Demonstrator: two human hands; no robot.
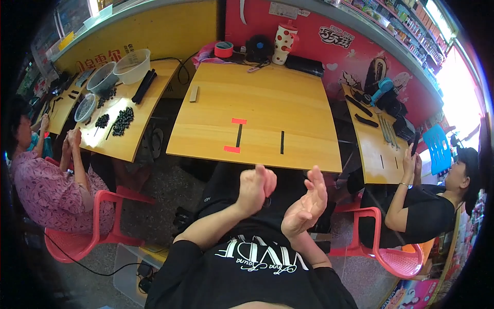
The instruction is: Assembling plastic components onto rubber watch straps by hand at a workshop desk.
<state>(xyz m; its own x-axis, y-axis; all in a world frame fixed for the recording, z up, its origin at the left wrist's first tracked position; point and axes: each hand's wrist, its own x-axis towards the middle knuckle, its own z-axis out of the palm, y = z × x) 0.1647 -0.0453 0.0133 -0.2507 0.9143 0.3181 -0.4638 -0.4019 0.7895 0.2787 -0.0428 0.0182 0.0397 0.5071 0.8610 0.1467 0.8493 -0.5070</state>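
Your left grip is curled, its fingers bent in toward the palm; you cannot tell from this angle whether it has hold of anything. Your right grip is opened out with the palm turned inward, and nothing shows in it. Both are raised in front of you, apart from each other, just short of the near edge of the table.

Ahead of you on that table, toward its near side, lies a thin black strip between an upper piece of red tape and a lower piece of red tape. To its right, well apart and roughly parallel, is a second black strip. A small wooden block lies near the left edge. Along the back stand a dotted tumbler and a dark pouch, with a tape roll farther left.
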